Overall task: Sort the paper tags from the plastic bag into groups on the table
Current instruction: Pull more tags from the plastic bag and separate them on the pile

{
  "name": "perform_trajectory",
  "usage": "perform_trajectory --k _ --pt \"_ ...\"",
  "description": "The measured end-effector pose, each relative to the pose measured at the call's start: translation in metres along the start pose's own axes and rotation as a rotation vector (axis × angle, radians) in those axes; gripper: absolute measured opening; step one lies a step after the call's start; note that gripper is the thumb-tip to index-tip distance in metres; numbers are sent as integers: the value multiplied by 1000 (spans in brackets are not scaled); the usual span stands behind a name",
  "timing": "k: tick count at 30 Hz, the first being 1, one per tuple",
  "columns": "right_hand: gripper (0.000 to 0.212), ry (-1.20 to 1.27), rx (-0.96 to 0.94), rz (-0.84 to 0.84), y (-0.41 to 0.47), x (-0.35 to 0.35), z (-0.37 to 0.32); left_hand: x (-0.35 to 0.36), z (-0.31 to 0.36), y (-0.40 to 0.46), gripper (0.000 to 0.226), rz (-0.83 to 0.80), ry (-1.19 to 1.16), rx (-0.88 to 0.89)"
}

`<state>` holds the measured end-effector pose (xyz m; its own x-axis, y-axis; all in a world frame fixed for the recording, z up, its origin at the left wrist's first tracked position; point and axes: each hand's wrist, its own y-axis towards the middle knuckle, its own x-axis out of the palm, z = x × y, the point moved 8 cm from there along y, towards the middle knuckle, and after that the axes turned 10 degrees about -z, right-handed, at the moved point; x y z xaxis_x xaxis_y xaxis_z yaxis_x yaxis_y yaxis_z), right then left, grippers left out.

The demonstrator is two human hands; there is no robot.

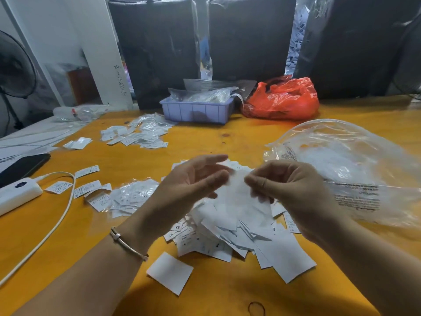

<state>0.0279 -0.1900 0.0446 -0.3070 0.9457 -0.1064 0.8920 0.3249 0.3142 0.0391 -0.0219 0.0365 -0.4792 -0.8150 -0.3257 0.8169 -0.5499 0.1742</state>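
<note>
Sorting looks partly done. Beyond the left hand (193, 179), whose fingers are loose and extended, lie two small groups of tags (136, 134). The right hand (284, 185) pinches a white tag (239, 190) above the big unsorted pile (239, 236); the plastic bag (341, 160) lies just right.

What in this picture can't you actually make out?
Head view:
- Paper tags between the left hand and right hand: motion-blurred, print unreadable.
- Far tag pile: print too small.
- Red bag: contents hidden.
- Phone: cut off by left edge.
</note>
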Motion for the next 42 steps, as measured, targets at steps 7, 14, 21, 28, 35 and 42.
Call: perform_trajectory --k 7,14,21,28,35,42 --pt "24 -26 39 -54 3 0 1 3 -3 2 20 34 -37 13" --pt "24 -28 17 137 6 -48 -10 -11 -7 -2 16 142 -4 -8" --pt "3 -848 -172 728 -16 -123 -41 -16 -9 -3 10 163 -32 -44" --pt "16 -1419 211 398 5 -113 -7 -18 -10 -5 10 166 -38 -58" --pt "19 -1395 80 439 2 -95 -24 -18 -11 -4 25 163 -68 -70" --pt "48 -433 160 -130 2 13 -1 -7 -6 0 26 107 -63 -43"
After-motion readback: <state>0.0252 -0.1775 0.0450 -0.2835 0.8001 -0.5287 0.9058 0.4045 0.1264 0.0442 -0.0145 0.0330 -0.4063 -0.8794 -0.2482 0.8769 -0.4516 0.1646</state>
